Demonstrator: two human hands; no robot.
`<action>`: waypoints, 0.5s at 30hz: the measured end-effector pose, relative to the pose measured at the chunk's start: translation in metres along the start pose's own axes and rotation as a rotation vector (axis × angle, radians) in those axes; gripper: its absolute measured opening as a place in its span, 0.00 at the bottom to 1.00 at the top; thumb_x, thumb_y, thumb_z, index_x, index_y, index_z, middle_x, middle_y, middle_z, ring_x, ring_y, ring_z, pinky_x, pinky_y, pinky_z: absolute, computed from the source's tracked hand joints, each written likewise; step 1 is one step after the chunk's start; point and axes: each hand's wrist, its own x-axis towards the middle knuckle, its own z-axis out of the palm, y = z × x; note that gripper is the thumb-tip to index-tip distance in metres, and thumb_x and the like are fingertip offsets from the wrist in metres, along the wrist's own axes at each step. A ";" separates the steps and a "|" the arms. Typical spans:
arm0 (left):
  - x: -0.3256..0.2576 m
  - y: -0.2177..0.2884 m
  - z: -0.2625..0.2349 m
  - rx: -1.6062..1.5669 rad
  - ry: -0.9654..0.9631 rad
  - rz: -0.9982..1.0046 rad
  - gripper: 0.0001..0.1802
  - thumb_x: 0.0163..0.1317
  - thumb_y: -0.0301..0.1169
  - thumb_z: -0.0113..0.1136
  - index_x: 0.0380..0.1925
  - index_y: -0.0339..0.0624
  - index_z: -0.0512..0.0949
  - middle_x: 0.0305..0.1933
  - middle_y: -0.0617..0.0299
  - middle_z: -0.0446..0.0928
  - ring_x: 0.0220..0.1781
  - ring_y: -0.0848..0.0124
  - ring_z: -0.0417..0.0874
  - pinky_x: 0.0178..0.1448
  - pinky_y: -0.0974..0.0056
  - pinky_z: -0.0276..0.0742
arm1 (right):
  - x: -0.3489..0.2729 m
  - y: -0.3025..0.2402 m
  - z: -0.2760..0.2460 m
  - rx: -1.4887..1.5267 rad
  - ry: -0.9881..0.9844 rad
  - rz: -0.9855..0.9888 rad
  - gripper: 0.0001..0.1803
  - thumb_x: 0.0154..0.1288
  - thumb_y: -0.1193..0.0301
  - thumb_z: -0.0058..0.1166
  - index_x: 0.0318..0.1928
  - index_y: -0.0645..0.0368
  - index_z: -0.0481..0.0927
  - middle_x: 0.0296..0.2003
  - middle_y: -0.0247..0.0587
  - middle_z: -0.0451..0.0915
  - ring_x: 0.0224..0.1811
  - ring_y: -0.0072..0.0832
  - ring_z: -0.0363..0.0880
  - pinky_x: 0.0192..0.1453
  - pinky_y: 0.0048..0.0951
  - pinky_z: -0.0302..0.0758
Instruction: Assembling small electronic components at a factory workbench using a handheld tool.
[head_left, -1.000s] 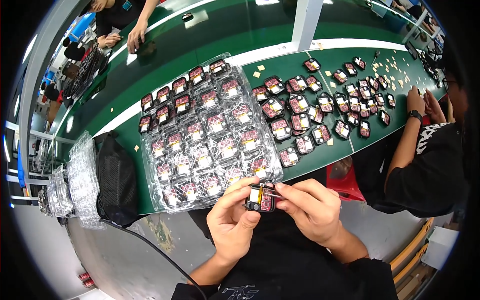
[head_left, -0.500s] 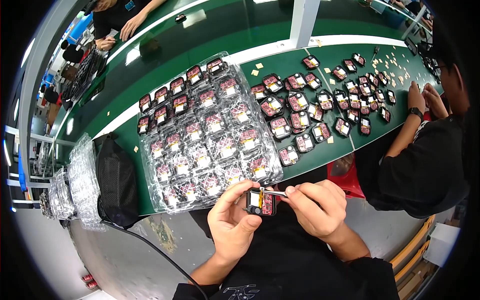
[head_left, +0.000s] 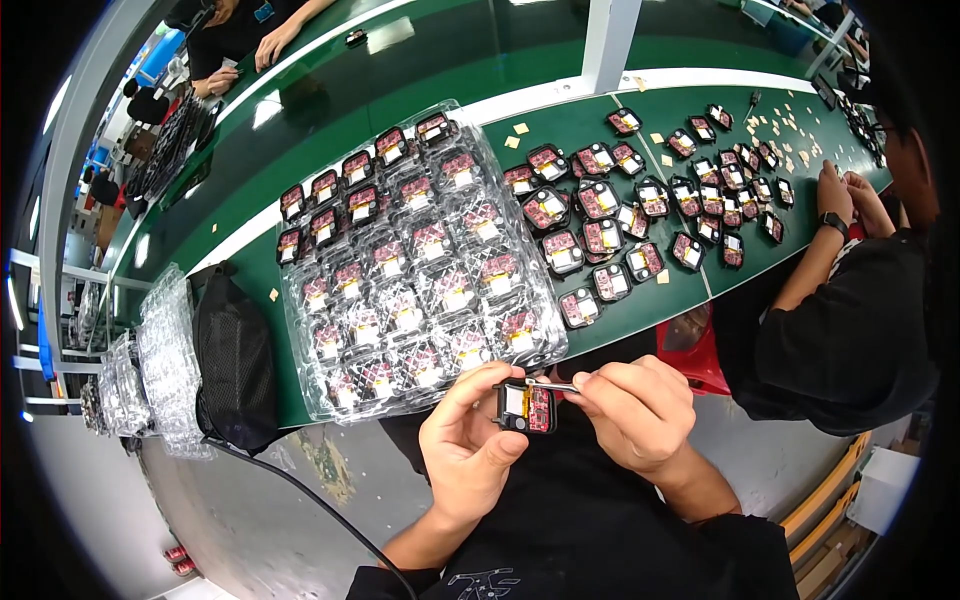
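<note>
My left hand (head_left: 466,440) grips a small black device housing (head_left: 527,407) by its edges, thumb below and fingers above. Its open side faces up and shows a red circuit board, a white block and a yellow strip. Between the thumb and fingers of my right hand (head_left: 640,415) is a pair of thin metal tweezers (head_left: 556,386). Their tips touch the top edge of the housing, near the yellow strip; what they pinch there, if anything, is too small to make out. Both hands are in front of my body, just off the table's near edge.
A stack of clear plastic trays (head_left: 415,310) filled with similar housings lies on the green table (head_left: 640,320). Loose housings (head_left: 602,237) spread to its right, with small beige pieces (head_left: 790,130) beyond. A black bag (head_left: 232,360) stands left. A co-worker (head_left: 850,310) sits right; another (head_left: 240,45) works across.
The view has shifted very slightly. My hands, the housing and the tweezers keep nearly the same pose, with the tweezer tips still at the housing's top edge.
</note>
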 end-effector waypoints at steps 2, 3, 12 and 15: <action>0.000 0.000 0.000 0.002 -0.005 0.007 0.37 0.60 0.34 0.81 0.64 0.26 0.75 0.65 0.46 0.74 0.66 0.57 0.81 0.71 0.55 0.76 | 0.002 -0.002 0.001 0.064 -0.003 0.059 0.15 0.52 0.76 0.76 0.42 0.62 0.89 0.34 0.36 0.83 0.25 0.28 0.77 0.27 0.28 0.73; 0.000 0.000 0.001 0.002 -0.008 0.010 0.37 0.60 0.34 0.81 0.64 0.26 0.74 0.65 0.46 0.74 0.66 0.57 0.81 0.71 0.55 0.76 | 0.003 -0.002 0.001 0.149 -0.002 0.123 0.15 0.51 0.77 0.77 0.41 0.62 0.89 0.33 0.38 0.83 0.25 0.30 0.79 0.27 0.29 0.75; 0.002 -0.001 -0.001 0.076 -0.055 0.081 0.36 0.60 0.31 0.81 0.64 0.25 0.75 0.66 0.47 0.72 0.67 0.56 0.80 0.72 0.54 0.76 | 0.005 -0.002 -0.003 0.279 -0.056 0.266 0.12 0.52 0.77 0.77 0.38 0.62 0.89 0.32 0.42 0.85 0.30 0.35 0.86 0.32 0.32 0.81; 0.003 0.001 0.001 0.083 -0.078 0.088 0.36 0.60 0.30 0.80 0.64 0.25 0.75 0.66 0.47 0.72 0.67 0.57 0.79 0.72 0.55 0.76 | 0.005 -0.002 -0.005 0.289 -0.063 0.285 0.12 0.53 0.77 0.77 0.38 0.62 0.89 0.32 0.42 0.85 0.30 0.35 0.86 0.32 0.33 0.82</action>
